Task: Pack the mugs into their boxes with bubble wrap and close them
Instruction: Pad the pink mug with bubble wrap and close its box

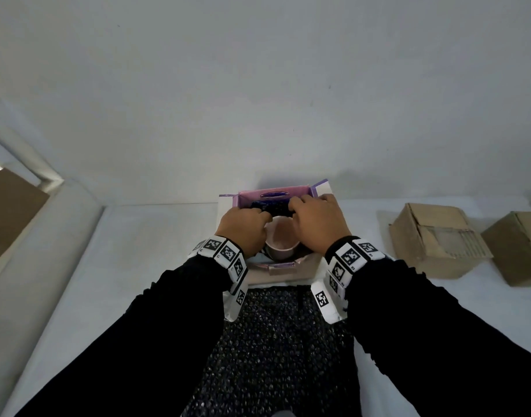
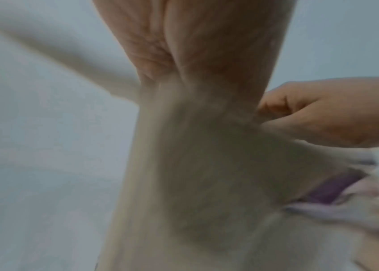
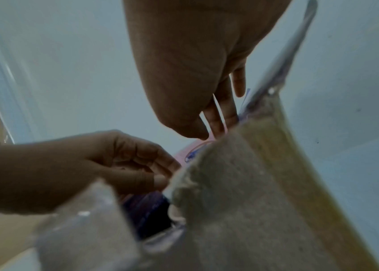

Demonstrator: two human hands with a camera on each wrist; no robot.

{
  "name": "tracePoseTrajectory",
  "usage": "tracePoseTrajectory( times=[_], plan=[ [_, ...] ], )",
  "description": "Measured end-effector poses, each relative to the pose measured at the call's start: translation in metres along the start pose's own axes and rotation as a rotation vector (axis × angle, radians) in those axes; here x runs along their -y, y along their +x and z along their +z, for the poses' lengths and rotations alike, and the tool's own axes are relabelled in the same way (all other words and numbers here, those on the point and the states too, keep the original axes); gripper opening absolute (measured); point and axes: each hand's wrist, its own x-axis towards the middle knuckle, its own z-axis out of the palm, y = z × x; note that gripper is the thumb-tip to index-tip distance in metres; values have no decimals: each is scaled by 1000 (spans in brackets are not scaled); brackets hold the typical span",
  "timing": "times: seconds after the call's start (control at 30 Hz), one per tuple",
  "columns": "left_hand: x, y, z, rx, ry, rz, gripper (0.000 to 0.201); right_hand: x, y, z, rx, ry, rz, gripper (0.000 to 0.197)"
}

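An open purple-and-pink box (image 1: 275, 194) stands at the table's far edge, its flaps spread. Inside it a pink mug (image 1: 280, 240) sits upright. Both hands reach over the mug to the box's far side. My left hand (image 1: 243, 230) pinches a dark, glinting fold of bubble wrap (image 1: 268, 207) between thumb and fingers, as the right wrist view shows (image 3: 156, 176). My right hand (image 1: 315, 222) curls its fingers onto the same fold, with the fingertips (image 3: 216, 126) down against the pink inner wall. The left wrist view shows only my palm (image 2: 195, 45) and a blurred cardboard flap (image 2: 207, 183).
A long sheet of bubble wrap (image 1: 276, 341) runs from the box toward me between my arms. Two plain brown cardboard boxes (image 1: 438, 239) (image 1: 520, 248) lie on the white table (image 1: 132, 266) at the right. A wall rises just behind the box.
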Motion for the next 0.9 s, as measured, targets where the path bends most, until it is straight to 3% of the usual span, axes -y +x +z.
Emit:
tracePoseTrajectory(
  times=[0.2,0.3,0.43,0.53,0.63,0.7,0.77,0.9],
  plan=[
    [-8,-40,-40,-10,-109,-13,30,17,-45,-25,-196,392,-47,11],
    [-19,-70,-43,-55,-163,-4,24,34,-76,-23,-189,514,-107,13],
    [-32,-124,-19,-57,-277,37,22,52,-128,-5,-62,586,-121,13],
    [-35,-169,15,81,-334,29,24,61,-165,21,83,457,20,14],
    [-34,-213,53,329,-323,-29,32,73,-194,47,432,271,287,54],
    [-36,-234,70,451,-306,-25,56,82,-208,58,505,259,379,76],
    [-41,-246,78,459,-302,-39,70,91,-215,64,472,291,410,68],
    [-56,-254,75,381,-288,-111,79,101,-219,63,277,478,360,25]
  ],
)
